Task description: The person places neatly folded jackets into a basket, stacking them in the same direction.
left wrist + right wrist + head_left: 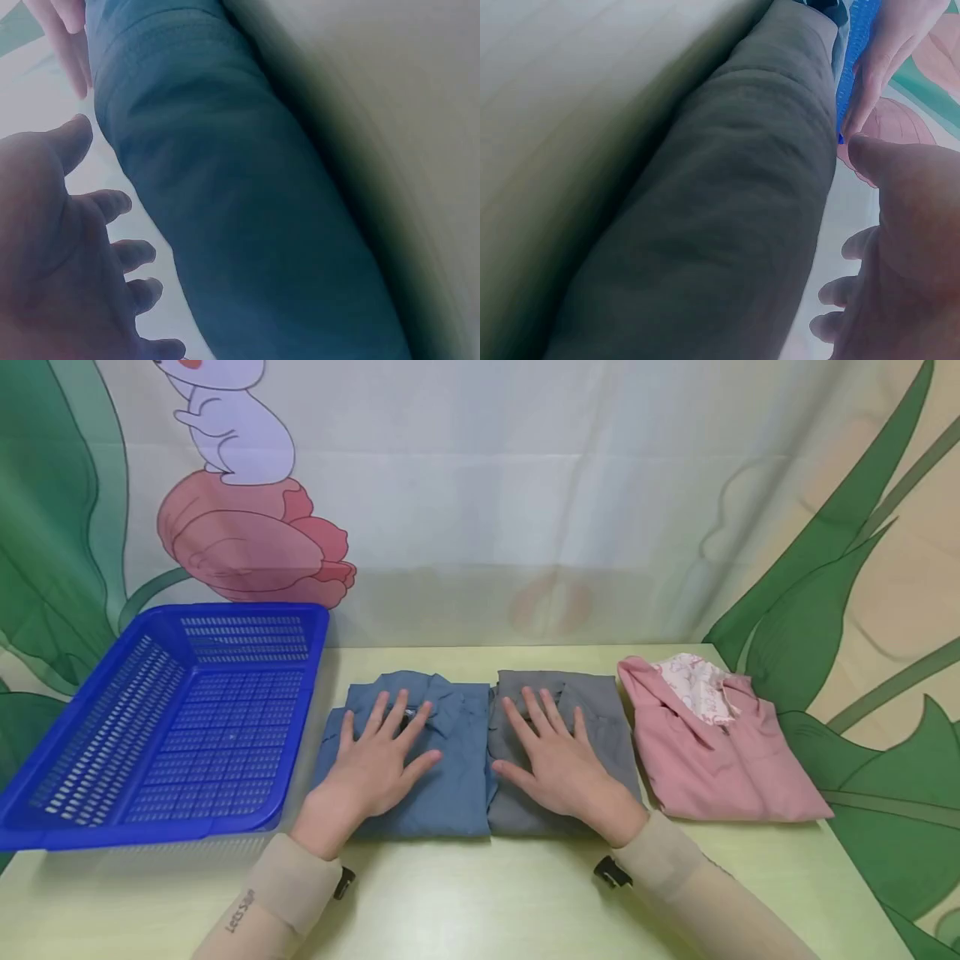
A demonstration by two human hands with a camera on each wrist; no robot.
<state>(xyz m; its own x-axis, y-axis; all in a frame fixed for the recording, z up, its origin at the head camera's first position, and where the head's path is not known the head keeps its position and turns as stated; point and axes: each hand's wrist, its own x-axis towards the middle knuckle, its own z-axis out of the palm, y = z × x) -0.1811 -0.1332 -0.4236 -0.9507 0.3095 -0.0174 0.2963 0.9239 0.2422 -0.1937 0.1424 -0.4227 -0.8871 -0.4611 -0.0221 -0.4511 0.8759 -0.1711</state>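
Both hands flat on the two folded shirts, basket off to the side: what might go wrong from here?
The blue shirt and grey shirt lie edge to edge, so lifting one may drag the other. Flat hands, left hand and right hand, grip nothing, so folds could slip open. The pink garment sits near the table edge.

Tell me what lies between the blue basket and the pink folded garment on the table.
In the head view, two folded shirts lie side by side: a blue shirt under the left hand and a grey shirt under the right hand.

Pale yellow-green surface [525, 893] bearing, left to right, a blue basket [45, 827], folded blue garment [450, 777], folded grey garment [517, 802] and folded pink garment [720, 768].
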